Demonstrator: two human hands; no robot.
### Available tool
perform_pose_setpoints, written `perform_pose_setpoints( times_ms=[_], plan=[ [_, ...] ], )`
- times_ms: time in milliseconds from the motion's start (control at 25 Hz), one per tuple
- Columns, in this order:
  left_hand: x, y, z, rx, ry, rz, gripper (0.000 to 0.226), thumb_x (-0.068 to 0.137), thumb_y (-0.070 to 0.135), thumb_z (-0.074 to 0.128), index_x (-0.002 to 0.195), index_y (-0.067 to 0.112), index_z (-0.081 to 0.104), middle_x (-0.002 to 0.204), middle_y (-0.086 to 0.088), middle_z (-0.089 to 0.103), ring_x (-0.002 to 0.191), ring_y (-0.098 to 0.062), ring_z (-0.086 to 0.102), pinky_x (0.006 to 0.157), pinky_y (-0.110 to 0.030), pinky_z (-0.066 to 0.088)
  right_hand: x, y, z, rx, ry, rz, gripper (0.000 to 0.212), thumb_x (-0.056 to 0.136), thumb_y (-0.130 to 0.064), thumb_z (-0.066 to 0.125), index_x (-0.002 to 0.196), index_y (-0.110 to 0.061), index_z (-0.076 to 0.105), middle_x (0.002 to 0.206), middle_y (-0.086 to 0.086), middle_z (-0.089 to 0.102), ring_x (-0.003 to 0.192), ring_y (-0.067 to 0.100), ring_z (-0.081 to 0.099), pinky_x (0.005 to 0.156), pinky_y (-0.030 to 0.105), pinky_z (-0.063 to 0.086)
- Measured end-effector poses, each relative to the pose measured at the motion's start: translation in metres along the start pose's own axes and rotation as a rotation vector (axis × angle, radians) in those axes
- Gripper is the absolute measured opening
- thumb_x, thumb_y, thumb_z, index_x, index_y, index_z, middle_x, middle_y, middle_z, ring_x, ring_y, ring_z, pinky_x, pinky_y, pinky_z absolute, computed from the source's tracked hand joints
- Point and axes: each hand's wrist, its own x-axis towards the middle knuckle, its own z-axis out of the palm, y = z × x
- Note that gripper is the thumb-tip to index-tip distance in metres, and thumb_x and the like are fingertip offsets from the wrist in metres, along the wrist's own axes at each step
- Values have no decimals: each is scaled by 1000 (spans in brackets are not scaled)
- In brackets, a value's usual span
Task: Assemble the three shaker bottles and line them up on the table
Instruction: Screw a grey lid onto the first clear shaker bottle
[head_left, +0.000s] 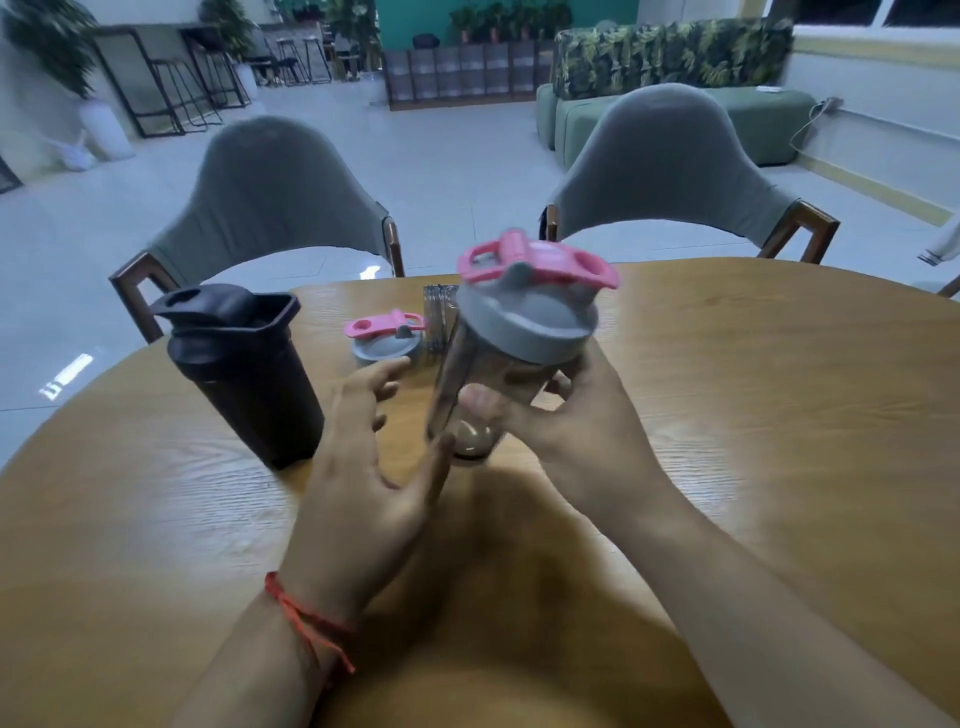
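Observation:
My right hand grips a clear shaker bottle with a grey lid and pink flip cap, held tilted above the wooden table. My left hand is beside it with fingers spread and relaxed, its thumb close to the bottle's base. A black shaker bottle with its lid on stands upright to the left. Farther back lies a loose grey lid with a pink cap. Another clear cup stands behind the held bottle, mostly hidden.
Two grey chairs with wooden arms stand at the table's far side. A red string is tied round my left wrist. The table's near part lies in shadow.

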Motion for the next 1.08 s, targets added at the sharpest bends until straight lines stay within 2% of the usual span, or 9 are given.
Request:
perform_pose_setpoints(
  times_ms=[120,200,320,400,560,680,840,1000,1080],
  plan=[
    [-3,-3,-15,58,102,-5,42,96,28,79,129,32,55,121,16,65,110,-1,68,83,-14,56,-3,-9,23,-247,-17,-28,80,73,-52,101,140,-44,59,131,-26,74,125,-3,66,92,11,54],
    [-5,-7,-22,40,92,-52,33,96,24,79,122,30,58,112,15,68,103,-2,70,74,-12,57,-4,-9,41,-326,-59,-19,82,74,-58,98,144,-46,56,133,-27,72,126,-1,64,94,17,54],
    [-8,-18,-28,19,55,-97,34,96,20,80,121,28,59,111,10,72,100,-4,74,74,-14,59,-1,-7,62,-392,-67,-29,80,75,-64,94,142,-50,54,131,-28,71,125,1,64,97,30,57],
    [-8,-25,-31,20,73,-119,36,96,20,80,123,28,58,113,8,72,98,-5,75,76,-16,60,0,-6,73,-408,-65,-20,80,77,-61,95,145,-47,55,132,-26,72,126,2,65,99,30,58],
    [-4,-35,-33,47,139,-169,35,97,20,77,121,32,54,115,5,70,97,-3,72,79,-21,60,3,2,92,-414,-60,-43,77,85,-53,92,150,-38,55,137,-19,74,124,-1,66,97,15,51],
    [0,-40,-32,56,197,-242,35,96,23,76,118,35,51,116,1,69,95,-8,72,80,-23,58,4,11,99,-389,-98,-54,77,92,-38,89,159,-34,51,141,-19,73,119,-23,59,94,0,42],
    [1,-35,-30,46,225,-291,33,93,23,79,111,27,51,106,1,66,91,-9,69,70,-8,49,3,20,93,-338,-138,-26,84,94,-35,87,166,-40,44,148,-28,66,132,-15,60,109,19,52],
    [2,-22,-32,122,244,-142,20,93,17,74,96,19,54,85,1,63,74,-18,64,63,-34,54,13,29,63,-275,-138,-18,87,87,-28,76,166,-43,43,156,-20,60,137,0,62,106,34,58],
    [0,-11,-29,127,210,-57,16,96,15,72,97,21,57,85,3,65,74,-15,66,63,-33,56,24,38,41,-375,-50,-37,81,88,-25,68,165,-39,46,157,-13,60,138,9,61,110,42,57]
  ],
)
